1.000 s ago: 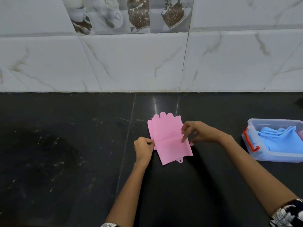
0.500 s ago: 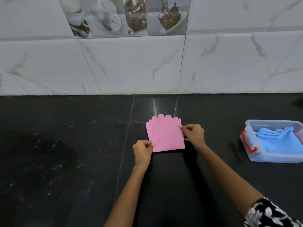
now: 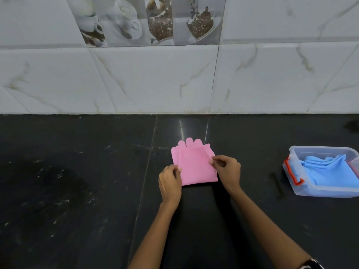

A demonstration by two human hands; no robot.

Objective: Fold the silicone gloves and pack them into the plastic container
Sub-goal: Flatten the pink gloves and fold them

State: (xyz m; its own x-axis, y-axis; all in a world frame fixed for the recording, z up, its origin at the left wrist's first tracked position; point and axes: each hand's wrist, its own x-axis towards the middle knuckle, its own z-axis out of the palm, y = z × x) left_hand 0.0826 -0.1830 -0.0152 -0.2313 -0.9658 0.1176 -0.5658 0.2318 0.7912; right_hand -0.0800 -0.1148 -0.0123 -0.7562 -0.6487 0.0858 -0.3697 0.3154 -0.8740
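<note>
- A pink glove [image 3: 194,167], folded flat, lies on the black counter [image 3: 77,191]; its fingertips point toward the wall.
- The left hand [image 3: 170,182] and right hand [image 3: 227,171] pinch its side edges.
- A clear box [image 3: 293,181] of blue gloves [image 3: 328,171] is cut off at right.

Black stone counter [image 3: 68,191] meets a white marble-tiled wall [image 3: 155,80] (coffee-cup picture tiles [image 3: 147,20] above).
</note>
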